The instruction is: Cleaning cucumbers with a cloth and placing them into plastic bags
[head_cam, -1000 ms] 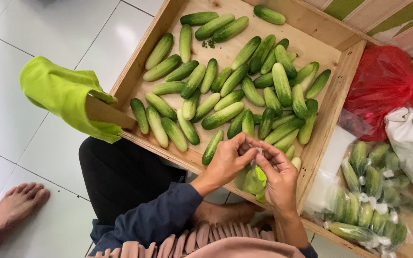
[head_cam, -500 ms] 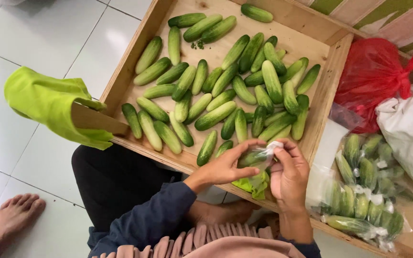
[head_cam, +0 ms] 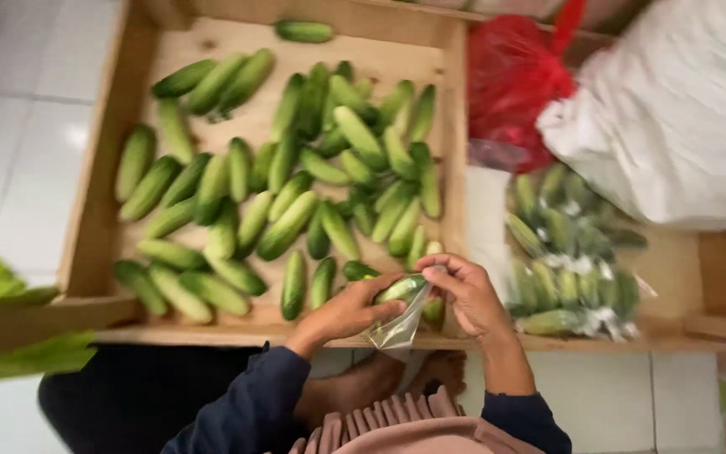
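**Cucumber going into a small clear bag at the tray's near edge**

White floor tiles [head_cam: 18, 126] surround a shallow wooden tray [head_cam: 94, 193] that carries dozens of loose cucumbers [head_cam: 296, 168], lying single and overlapping across most of its bottom. At the tray's near rail, the left hand [head_cam: 350, 313] is closed around one cucumber [head_cam: 398, 289] whose end sits inside a small clear plastic bag [head_cam: 397, 328]; the right hand [head_cam: 470, 296] pinches the bag's mouth, fingers clamped on the film. The bag hangs just over the rail.

Judging by the heaps, bagging is partly done: right of the tray, a pile of bagged cucumbers [head_cam: 573, 261] fills a second wooden compartment, while far more lie loose in the tray. Beyond that pile sit a red plastic bag [head_cam: 514, 76] and a large white sack [head_cam: 674, 126], contents hidden.
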